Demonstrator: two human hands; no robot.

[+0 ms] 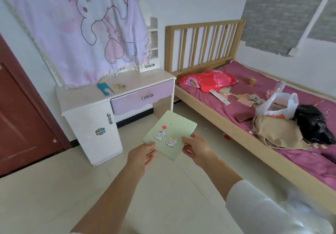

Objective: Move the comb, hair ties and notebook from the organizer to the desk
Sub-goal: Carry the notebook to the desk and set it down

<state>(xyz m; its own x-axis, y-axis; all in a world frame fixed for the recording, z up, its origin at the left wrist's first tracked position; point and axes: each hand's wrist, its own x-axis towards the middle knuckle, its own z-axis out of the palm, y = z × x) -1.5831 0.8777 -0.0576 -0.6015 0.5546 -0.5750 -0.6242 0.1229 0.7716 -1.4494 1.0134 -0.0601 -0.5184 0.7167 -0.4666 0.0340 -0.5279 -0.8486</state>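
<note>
Both hands hold a pale green notebook (170,134) out in front of the person, above the tiled floor (54,188). The left hand (141,156) pinches its near left corner, thumb on the cover and fingers curled beneath; the right hand (197,149) grips the near right edge the same way, with a white sleeve (254,210) pushed up that forearm. The notebook is tilted, its cover showing two cartoon animal stickers and a small red mark.

Ahead and to the left stands a white bench (87,95) with a lilac drawer (141,97). On its top lie a teal comb (104,88) and, just beside it to the right, a small yellowish bundle that may be the hair ties (120,86), too small to tell surely. A pink rabbit-print cloth (81,28) hangs behind the bench. To the right is a wooden bed (227,124) with a magenta sheet, strewn with a red pillow (209,81), a white plastic bag (280,104) and a black bag (312,123).
</note>
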